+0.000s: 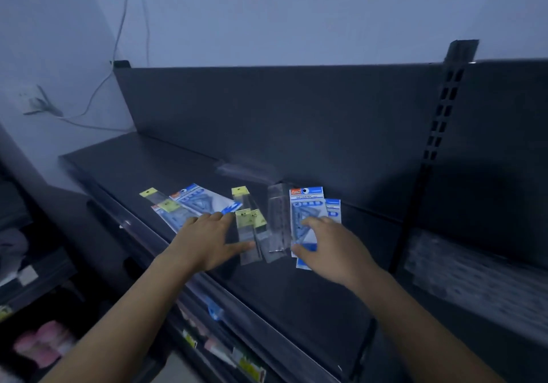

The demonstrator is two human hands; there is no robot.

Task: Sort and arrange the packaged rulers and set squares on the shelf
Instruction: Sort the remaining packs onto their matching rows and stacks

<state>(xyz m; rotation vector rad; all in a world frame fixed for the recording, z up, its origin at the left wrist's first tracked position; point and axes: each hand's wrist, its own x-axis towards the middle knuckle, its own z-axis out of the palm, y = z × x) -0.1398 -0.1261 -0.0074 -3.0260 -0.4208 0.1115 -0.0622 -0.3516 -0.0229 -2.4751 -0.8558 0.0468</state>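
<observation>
On the shelf (296, 290), mid-sort: left hand (207, 240) splayed flat on mixed packs (192, 201), right hand (329, 249) loosely open over set squares (307, 206); grouping due next.

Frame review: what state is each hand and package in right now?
left hand: open, fingertips touching the left set square pack.
right hand: open, fingers resting on the right set square packs.
yellow-tagged ruler sleeves: lying flat, overlapping.
clear ruler pack: lying flat on shelf.
</observation>
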